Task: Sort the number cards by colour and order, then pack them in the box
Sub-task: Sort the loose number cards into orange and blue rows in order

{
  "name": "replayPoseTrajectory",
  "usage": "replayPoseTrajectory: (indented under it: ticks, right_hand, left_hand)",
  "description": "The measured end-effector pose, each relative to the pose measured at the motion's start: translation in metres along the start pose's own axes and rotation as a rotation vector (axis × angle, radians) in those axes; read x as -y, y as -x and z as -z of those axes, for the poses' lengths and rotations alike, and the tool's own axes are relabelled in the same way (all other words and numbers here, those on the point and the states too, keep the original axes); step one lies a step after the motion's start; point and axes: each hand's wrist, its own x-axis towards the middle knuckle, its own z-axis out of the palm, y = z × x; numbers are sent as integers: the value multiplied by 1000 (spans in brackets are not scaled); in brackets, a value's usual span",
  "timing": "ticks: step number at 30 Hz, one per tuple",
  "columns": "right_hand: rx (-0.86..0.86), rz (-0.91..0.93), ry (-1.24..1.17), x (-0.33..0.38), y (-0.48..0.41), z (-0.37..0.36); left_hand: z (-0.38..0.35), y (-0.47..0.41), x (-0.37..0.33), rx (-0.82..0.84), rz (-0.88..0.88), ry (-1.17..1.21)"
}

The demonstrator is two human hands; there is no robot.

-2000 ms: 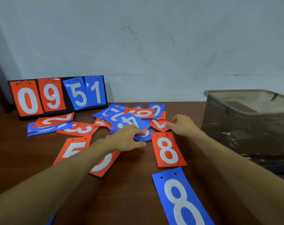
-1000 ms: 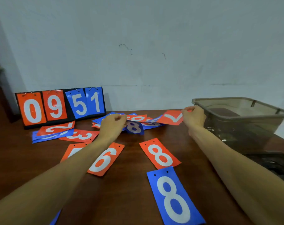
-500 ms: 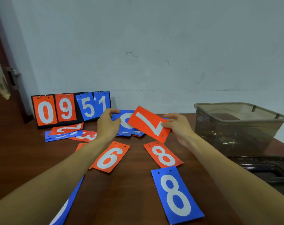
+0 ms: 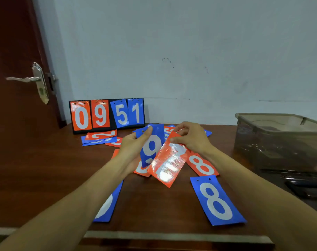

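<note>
My left hand (image 4: 134,147) holds a blue 9 card (image 4: 152,145) upright above the table, thumb on its top edge. My right hand (image 4: 192,140) pinches the upper end of a red 7 card (image 4: 168,163), which hangs tilted and glares with reflected light. Both cards overlap in the air. Below them lie a red 8 card (image 4: 202,166), a blue 8 card (image 4: 217,201), a partly hidden red card (image 4: 141,170) and a blue card (image 4: 107,205) under my left forearm. A mixed pile of red and blue cards (image 4: 172,130) lies behind my hands.
A scoreboard stand (image 4: 107,115) showing 0 9 5 1 leans against the wall at the back left, with loose cards (image 4: 99,137) in front. A smoky clear plastic box (image 4: 280,140) stands at the right, its dark lid (image 4: 308,185) beside it. A door with a handle (image 4: 25,79) is at the left.
My left hand has lifted the blue 9 card from the pile. My right hand has brought the red 7 card in toward it and turned it downward. The view tilted up.
</note>
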Motion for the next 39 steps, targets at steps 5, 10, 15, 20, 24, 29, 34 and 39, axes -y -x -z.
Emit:
replayPoseTrajectory:
  ticks: [5,10,15,20,24,29,34,39]
  right_hand:
    - [-53,27,-55,0,4,-12]
    - [-119,-13,-239,-4,4,-14]
    - [-15,-60,-285,-13,-1,-9]
    - [260,-65,-84,-35,-11,6]
    - [295,-89,76,-59,-26,16]
    - [431,-76,244,-85,-43,9]
    - [417,1,414,-100,-52,-20]
    - [315,57,531,-100,-54,-23]
  left_hand:
    - [-6,12,8,54,30,-163]
    - [-8,10,14,123,-49,-322]
    - [-11,-5,21,-2,-38,-350]
    - [-6,-23,29,-38,115,-272]
    - [4,-38,31,-27,182,-298]
    - [22,-58,26,-70,251,-364]
    - [26,-69,30,-48,262,-394]
    - [20,-69,33,-22,250,-460]
